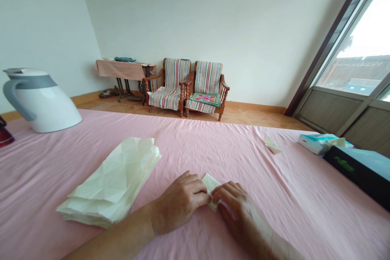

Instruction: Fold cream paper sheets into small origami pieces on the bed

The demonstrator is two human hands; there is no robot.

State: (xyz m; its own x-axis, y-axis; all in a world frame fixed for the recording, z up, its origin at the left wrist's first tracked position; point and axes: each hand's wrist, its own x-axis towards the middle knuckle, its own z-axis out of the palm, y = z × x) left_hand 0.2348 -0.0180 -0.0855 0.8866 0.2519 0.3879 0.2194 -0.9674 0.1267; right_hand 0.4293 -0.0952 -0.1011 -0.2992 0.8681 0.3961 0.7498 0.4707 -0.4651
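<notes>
A small folded piece of pale paper [211, 182] lies on the pink cloth between my hands. My left hand [185, 193] is closed, its thumb and fingers pinching the paper's left side. From the right, my right hand [236, 203] grips the same paper with bent fingers, which hide much of its lower part. Left of my hands rests a thick stack of creased pale paper sheets [118, 174]. A small folded paper piece [273, 145] sits by itself farther off on the right.
The pink tablecloth [195, 142] covers the table. A white and grey jug [45, 101] stands at the left, near a dark red object [5, 135]. To the right are a tissue pack [318, 142] and a black box [359, 168]. Two wooden chairs [202, 77] stand beyond.
</notes>
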